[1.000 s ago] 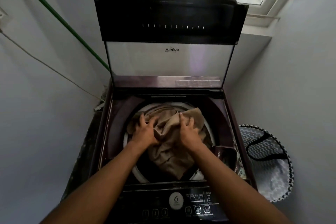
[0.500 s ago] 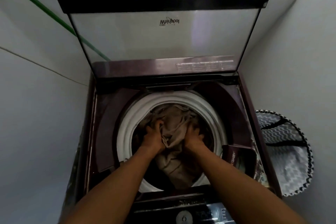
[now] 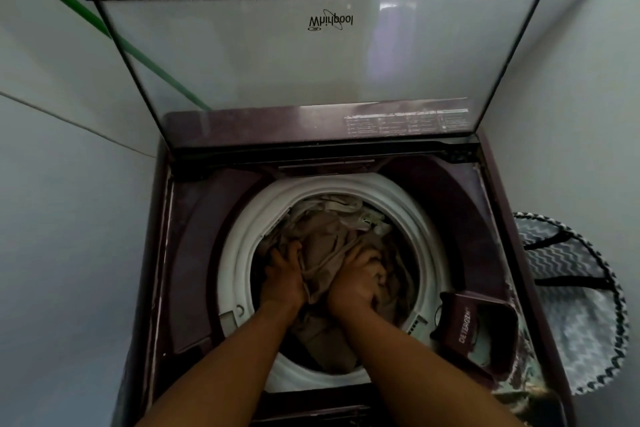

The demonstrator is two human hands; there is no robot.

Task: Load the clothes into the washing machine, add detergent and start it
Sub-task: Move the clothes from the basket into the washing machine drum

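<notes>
Inside the white-rimmed drum (image 3: pixel 242 253) of a top-loading Whirlpool washing machine (image 3: pixel 180 253), a person's 2 bare hands are sitting down among a heap of beige clothes (image 3: pixel 325 253). The left hand (image 3: pixel 282 276) is resting on the left side of the heap with its fingers curled into the cloth, while the right hand (image 3: pixel 358 277) is lying just beside it, fingers clenched around a bunched fold of the same fabric. A ridge of cloth is standing up between the 2 hands, and paler garments are showing at the back of the drum. The glass lid (image 3: pixel 311 55) is standing open behind the tub, carrying the maker's logo. At the front right corner of the machine's top, a maroon tray marked DETERGENT (image 3: pixel 474 326) is sitting pulled open. A laundry basket (image 3: pixel 568 305) with a zigzag pattern is standing on the floor to the machine's right, against the wall. A green pipe (image 3: pixel 69 0) is running diagonally along the left wall.
</notes>
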